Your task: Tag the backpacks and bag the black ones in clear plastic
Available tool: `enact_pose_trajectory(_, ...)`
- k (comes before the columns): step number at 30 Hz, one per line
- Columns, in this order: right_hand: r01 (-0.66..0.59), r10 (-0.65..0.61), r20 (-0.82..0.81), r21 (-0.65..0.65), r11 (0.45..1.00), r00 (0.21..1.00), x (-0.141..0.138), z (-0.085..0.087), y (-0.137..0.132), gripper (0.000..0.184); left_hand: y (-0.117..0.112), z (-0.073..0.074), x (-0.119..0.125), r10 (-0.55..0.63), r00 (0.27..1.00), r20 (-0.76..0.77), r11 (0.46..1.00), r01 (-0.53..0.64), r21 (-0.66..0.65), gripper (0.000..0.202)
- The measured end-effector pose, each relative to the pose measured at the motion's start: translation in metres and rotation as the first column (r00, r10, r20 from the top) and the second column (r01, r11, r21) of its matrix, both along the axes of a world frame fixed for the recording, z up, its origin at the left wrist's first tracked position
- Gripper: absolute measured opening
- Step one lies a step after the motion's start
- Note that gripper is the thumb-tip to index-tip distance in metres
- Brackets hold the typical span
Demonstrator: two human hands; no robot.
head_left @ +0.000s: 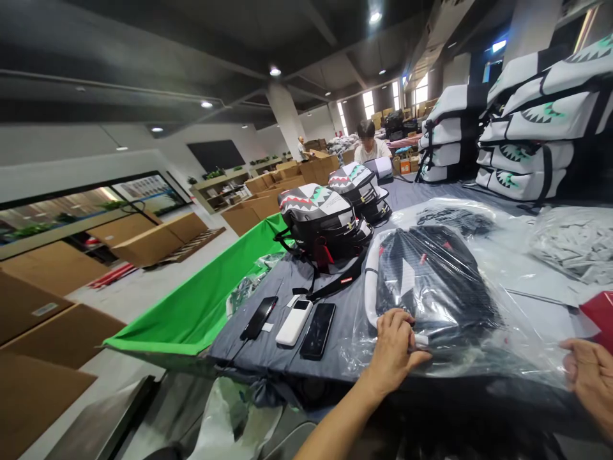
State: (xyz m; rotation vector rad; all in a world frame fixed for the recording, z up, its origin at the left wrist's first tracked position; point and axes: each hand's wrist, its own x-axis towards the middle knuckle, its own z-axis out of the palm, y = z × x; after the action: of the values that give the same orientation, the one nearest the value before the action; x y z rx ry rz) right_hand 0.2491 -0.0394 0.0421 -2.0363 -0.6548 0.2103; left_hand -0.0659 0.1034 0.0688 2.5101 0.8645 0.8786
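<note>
A black backpack lies in a clear plastic bag on the grey table. My left hand is closed, pinching the near edge of the plastic bag at the backpack's lower corner. My right hand is at the right edge of the view, fingers curled against the bag's near right edge; what it grips is partly out of frame.
Two phones and a white power bank lie left of the bag. Shark-print backpacks stand behind, white ones stacked at right. A green bin hangs off the table's left. A person sits far back among cardboard boxes.
</note>
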Motion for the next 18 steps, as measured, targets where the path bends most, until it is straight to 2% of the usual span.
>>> enact_pose_trajectory(2,0.020,-0.018,-0.046,0.045,0.999,0.999,-0.002,-0.001,0.001,0.036,-0.003,-0.001,-0.003,0.009,1.000,0.026,1.000,-0.010,0.017,0.034)
enact_pose_trajectory(6,-0.005,0.015,-0.102,0.097,0.995,0.995,0.005,-0.014,0.003,0.034,0.001,0.005,-0.007,-0.030,0.996,0.085,1.000,0.030,0.001,0.014)
enact_pose_trajectory(8,0.002,0.018,-0.145,0.135,0.991,0.989,0.011,-0.019,0.003,0.034,0.010,0.011,-0.006,-0.068,0.993,0.091,0.997,0.071,-0.038,0.014)
enact_pose_trajectory(10,0.001,0.014,-0.128,0.120,0.993,0.992,0.014,-0.017,0.002,0.035,0.023,0.015,-0.002,-0.116,0.990,0.086,0.984,0.126,-0.125,0.022)
enact_pose_trajectory(14,0.023,-0.023,-0.045,-0.001,1.000,0.999,0.009,0.002,0.007,0.047,0.044,0.016,0.003,-0.205,0.968,0.142,0.882,0.246,-0.403,0.031)
enact_pose_trajectory(18,0.073,-0.076,-0.145,-0.026,0.997,0.987,0.002,0.015,0.017,0.058,0.053,0.011,0.005,-0.245,0.952,0.183,0.805,0.305,-0.509,0.027)
